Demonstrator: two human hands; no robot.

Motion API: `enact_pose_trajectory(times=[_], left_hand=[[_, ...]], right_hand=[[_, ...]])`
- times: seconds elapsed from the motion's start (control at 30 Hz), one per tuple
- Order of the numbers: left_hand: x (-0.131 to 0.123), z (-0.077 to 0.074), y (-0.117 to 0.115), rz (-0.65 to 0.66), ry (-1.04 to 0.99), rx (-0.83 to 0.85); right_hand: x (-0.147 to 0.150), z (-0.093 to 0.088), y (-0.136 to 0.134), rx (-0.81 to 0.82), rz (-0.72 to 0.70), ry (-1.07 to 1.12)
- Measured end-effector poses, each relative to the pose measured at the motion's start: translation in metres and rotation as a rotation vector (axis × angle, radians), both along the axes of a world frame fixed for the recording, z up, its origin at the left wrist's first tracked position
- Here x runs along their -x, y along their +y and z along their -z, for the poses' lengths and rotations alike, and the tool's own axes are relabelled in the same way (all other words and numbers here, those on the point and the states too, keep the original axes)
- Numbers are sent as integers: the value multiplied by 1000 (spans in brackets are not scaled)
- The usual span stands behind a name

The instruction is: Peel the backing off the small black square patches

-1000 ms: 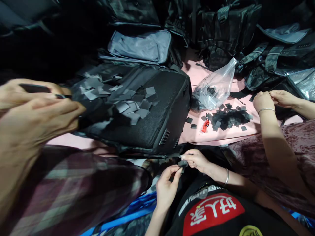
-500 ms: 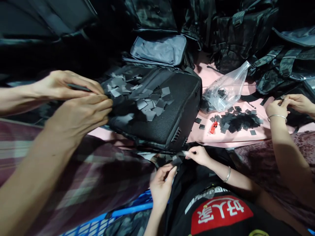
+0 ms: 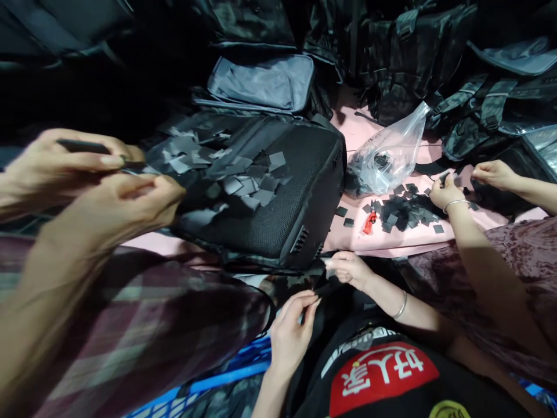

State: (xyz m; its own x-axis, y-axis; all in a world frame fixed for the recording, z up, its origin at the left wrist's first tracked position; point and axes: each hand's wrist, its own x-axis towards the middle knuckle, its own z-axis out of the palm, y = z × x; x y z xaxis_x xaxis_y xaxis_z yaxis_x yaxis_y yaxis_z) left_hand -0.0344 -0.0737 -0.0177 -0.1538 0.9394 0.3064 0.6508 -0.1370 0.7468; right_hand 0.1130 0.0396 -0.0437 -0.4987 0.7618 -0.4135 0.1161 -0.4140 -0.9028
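Black bag (image 3: 307,168) beyond right hand (image 3: 350,270), dark squares (image 3: 260,184) atop; plastic bag (image 3: 398,154) beside.

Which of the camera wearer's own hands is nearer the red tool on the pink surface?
Right. The right hand is just below and slightly left of the red tool in the picture; the left hand is farther down and left.

Hands split apart on the right!

Right of the black backpack (image 3: 311,148), a co-worker's braceleted hand (image 3: 447,194) has broken from its partner hand (image 3: 496,174), in towards the dark squares (image 3: 409,210)! On the backpack's near side, the piece (image 3: 322,288) at the wearer's left hand (image 3: 291,334) has gone from grey to dark. Backpack's left: another worker's dark strip (image 3: 85,146) shows more fully.
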Motion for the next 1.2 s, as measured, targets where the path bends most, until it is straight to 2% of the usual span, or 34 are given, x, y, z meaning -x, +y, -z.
enact_pose_trajectory(times=[0.07,0.17,0.27,0.33,0.37,0.43,0.5,0.6,0.67,0.8,0.93,1.03,1.13,1.2], left_hand=[[0,2,-3,-84,-113,63],[-1,-1,-2,-225,-477,190],[-4,-11,4,-335,-817,233],[-5,-17,9,-377,-952,250],[-5,-19,11,-397,-1011,266],[-4,-18,13,-435,-1139,282],[-4,-14,14,-451,-1295,286],[-3,-6,16,-419,-1505,361],[-3,-3,17,-389,-1575,417],[-4,0,15,-363,-1523,418],[-8,3,8,-395,-1106,383],[-13,2,7,-312,-845,449],[-20,-1,19,-258,-773,415],[-29,-5,41,-248,-777,327]], right_hand=[[1,6,2,-79,-5,-127],[3,15,4,-233,-42,-337],[10,26,5,-331,-188,-472],[16,34,5,-365,-276,-512],[19,37,6,-352,-272,-493],[21,41,6,-226,-201,-364],[18,40,5,27,-160,-150],[6,30,2,430,-121,213],[-2,22,-1,569,-68,358],[-8,16,-8,648,-37,484],[-4,18,-14,702,-17,520],[-1,21,-15,714,26,565],[-3,27,-16,685,128,546],[-9,32,-16,662,204,487]])
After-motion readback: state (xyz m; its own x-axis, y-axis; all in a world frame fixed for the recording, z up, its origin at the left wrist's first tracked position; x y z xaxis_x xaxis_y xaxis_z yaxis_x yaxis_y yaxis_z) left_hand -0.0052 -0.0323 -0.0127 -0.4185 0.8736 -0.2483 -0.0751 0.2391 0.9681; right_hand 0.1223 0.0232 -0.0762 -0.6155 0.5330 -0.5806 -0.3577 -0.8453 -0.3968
